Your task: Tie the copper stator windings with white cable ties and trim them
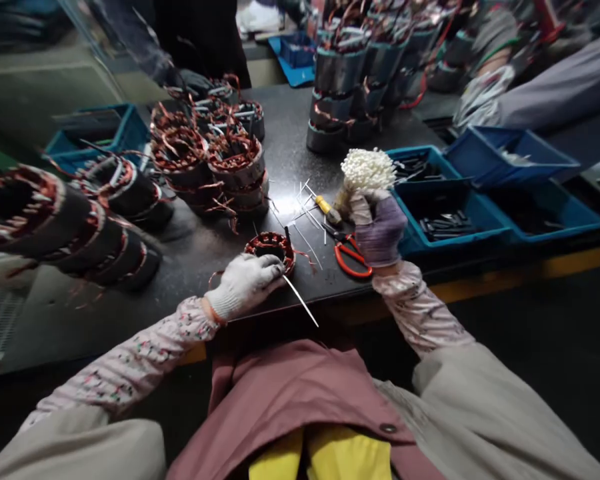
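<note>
Nearest the lens: a maroon smock over a yellow garment, with floral oversleeves running out to both hands. The left hand, in a white knit glove, lies curled over the rim of a small copper-wound stator, which sits near the front edge of a dark work table. A white cable tie juts out by the fingertips, over the table edge; whether the fingers pinch it, I cannot tell. The right hand, in a purple-palmed glove, is closed around a dense bundle of white cable ties, held upright above the table.

Just beside it lie loose ties, a yellow-handled tool and orange scissors. Stacked stators stand close on the left; blue trays sit on the right.

Risks, as judged: loose copper leads could catch and bend if a tie drags across them. Pressure near the edge could tip the stator off. A slack grip could shed ties among the loose ones.
</note>
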The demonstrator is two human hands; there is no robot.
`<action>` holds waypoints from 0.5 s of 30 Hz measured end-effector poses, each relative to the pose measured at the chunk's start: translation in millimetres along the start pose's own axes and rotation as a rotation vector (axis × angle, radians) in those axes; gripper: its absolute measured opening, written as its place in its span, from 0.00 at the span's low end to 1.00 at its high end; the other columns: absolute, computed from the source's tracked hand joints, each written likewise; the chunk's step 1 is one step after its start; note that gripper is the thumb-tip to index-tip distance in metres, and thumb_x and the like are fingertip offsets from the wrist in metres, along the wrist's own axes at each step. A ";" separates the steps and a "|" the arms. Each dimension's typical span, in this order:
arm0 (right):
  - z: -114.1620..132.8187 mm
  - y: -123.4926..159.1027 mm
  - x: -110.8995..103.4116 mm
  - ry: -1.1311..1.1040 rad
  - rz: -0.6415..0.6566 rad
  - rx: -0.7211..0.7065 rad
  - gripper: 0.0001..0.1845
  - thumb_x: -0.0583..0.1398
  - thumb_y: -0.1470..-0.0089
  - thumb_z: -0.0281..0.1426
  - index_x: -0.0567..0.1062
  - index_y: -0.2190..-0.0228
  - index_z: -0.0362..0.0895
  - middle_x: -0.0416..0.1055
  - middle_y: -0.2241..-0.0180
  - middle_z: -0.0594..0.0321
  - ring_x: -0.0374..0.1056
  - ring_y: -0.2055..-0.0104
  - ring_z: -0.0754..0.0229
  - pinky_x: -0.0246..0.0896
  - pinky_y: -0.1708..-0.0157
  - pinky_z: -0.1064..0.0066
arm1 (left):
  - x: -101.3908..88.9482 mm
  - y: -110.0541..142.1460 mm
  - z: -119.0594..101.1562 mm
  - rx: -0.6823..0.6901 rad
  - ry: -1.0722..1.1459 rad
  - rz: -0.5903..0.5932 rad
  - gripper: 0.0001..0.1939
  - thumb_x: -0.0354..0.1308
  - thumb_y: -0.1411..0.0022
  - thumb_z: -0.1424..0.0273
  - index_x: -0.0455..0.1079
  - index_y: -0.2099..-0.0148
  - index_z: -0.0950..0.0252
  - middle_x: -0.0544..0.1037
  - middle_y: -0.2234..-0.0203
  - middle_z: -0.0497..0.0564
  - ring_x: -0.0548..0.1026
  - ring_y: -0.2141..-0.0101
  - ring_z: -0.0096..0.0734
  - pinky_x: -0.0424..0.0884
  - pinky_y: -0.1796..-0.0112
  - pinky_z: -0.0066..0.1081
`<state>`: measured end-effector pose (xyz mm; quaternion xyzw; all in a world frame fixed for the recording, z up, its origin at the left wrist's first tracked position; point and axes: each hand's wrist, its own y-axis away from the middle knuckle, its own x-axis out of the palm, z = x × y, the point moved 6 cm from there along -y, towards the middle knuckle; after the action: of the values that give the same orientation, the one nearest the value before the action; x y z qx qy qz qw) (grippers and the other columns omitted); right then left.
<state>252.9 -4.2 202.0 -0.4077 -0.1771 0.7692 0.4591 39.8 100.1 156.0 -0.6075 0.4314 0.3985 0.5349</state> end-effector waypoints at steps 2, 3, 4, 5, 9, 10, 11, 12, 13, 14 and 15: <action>-28.4 -2.6 -16.1 0.281 -0.079 -0.004 0.16 0.59 0.41 0.43 0.76 0.61 0.43 0.73 0.58 0.51 0.70 0.56 0.55 0.65 0.55 0.62 | 3.7 -7.0 2.3 -0.078 -0.012 -0.009 0.18 0.50 0.31 0.59 0.79 0.61 0.61 0.82 0.63 0.51 0.79 0.69 0.33 0.71 0.67 0.33; -38.6 -7.5 -17.3 0.393 -0.077 0.018 0.17 0.61 0.43 0.44 0.77 0.62 0.42 0.73 0.56 0.50 0.69 0.54 0.53 0.63 0.55 0.62 | 5.8 -9.7 2.6 -0.112 -0.009 0.005 0.18 0.50 0.31 0.59 0.79 0.62 0.61 0.82 0.64 0.52 0.79 0.69 0.34 0.71 0.68 0.33; -45.7 -13.5 -13.0 0.486 -0.019 0.038 0.18 0.62 0.45 0.44 0.77 0.62 0.41 0.72 0.54 0.48 0.68 0.53 0.52 0.62 0.56 0.61 | 7.5 -11.3 2.4 -0.142 -0.002 0.036 0.19 0.50 0.31 0.59 0.79 0.62 0.62 0.82 0.63 0.53 0.79 0.69 0.34 0.71 0.67 0.34; -50.3 -19.3 -6.6 0.567 0.054 0.063 0.18 0.62 0.45 0.43 0.78 0.63 0.40 0.71 0.53 0.47 0.67 0.53 0.52 0.61 0.56 0.61 | 8.6 -11.6 1.5 -0.164 0.012 0.082 0.19 0.49 0.31 0.59 0.79 0.61 0.62 0.81 0.62 0.53 0.79 0.68 0.35 0.72 0.66 0.34; -49.2 -28.0 5.5 0.760 0.194 0.068 0.14 0.62 0.44 0.38 0.78 0.67 0.38 0.73 0.54 0.44 0.67 0.54 0.47 0.59 0.59 0.57 | -4.7 0.1 -0.3 -0.160 0.051 0.213 0.19 0.54 0.33 0.59 0.73 0.47 0.63 0.76 0.47 0.56 0.76 0.52 0.39 0.71 0.53 0.36; -43.7 -28.6 1.5 0.741 0.138 -0.011 0.15 0.61 0.43 0.38 0.78 0.69 0.38 0.74 0.57 0.44 0.68 0.55 0.47 0.60 0.59 0.56 | -10.3 4.4 2.4 -0.147 0.019 0.231 0.21 0.57 0.35 0.60 0.70 0.42 0.62 0.72 0.43 0.57 0.72 0.46 0.43 0.69 0.49 0.40; -36.3 -29.0 -5.1 0.687 0.043 -0.125 0.16 0.60 0.42 0.38 0.78 0.70 0.37 0.75 0.60 0.44 0.69 0.56 0.48 0.61 0.59 0.56 | -14.8 8.5 7.0 -0.135 -0.024 0.255 0.23 0.58 0.36 0.63 0.68 0.40 0.61 0.68 0.39 0.57 0.69 0.43 0.47 0.68 0.47 0.43; -28.7 -29.1 -13.0 0.597 -0.069 -0.252 0.17 0.58 0.40 0.37 0.78 0.70 0.36 0.75 0.62 0.45 0.71 0.57 0.49 0.63 0.58 0.56 | -17.2 12.0 13.2 -0.123 -0.064 0.293 0.24 0.58 0.36 0.66 0.66 0.38 0.60 0.67 0.38 0.57 0.66 0.41 0.49 0.67 0.47 0.45; -23.0 -29.5 -21.4 0.476 -0.181 -0.353 0.17 0.57 0.38 0.36 0.78 0.70 0.35 0.76 0.65 0.47 0.72 0.58 0.51 0.64 0.58 0.57 | -17.3 14.8 20.3 -0.107 -0.088 0.342 0.23 0.56 0.35 0.69 0.67 0.39 0.58 0.67 0.38 0.55 0.66 0.41 0.48 0.68 0.49 0.45; -20.2 -31.2 -28.5 0.333 -0.273 -0.405 0.17 0.57 0.37 0.36 0.78 0.68 0.35 0.76 0.67 0.51 0.73 0.60 0.54 0.65 0.59 0.60 | -15.3 16.5 27.0 -0.082 -0.089 0.394 0.21 0.53 0.34 0.73 0.68 0.40 0.56 0.69 0.39 0.53 0.68 0.44 0.45 0.70 0.52 0.42; -19.8 -35.0 -32.2 0.179 -0.323 -0.404 0.16 0.56 0.37 0.36 0.77 0.67 0.36 0.76 0.68 0.55 0.74 0.62 0.57 0.66 0.61 0.62 | -12.1 17.0 32.5 -0.047 -0.070 0.437 0.21 0.50 0.33 0.75 0.70 0.41 0.54 0.72 0.41 0.51 0.70 0.47 0.42 0.71 0.55 0.38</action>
<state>296.2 -15.6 227.7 -0.5238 -0.3485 0.5960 0.4990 19.1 132.7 158.6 -0.4978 0.5244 0.5358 0.4361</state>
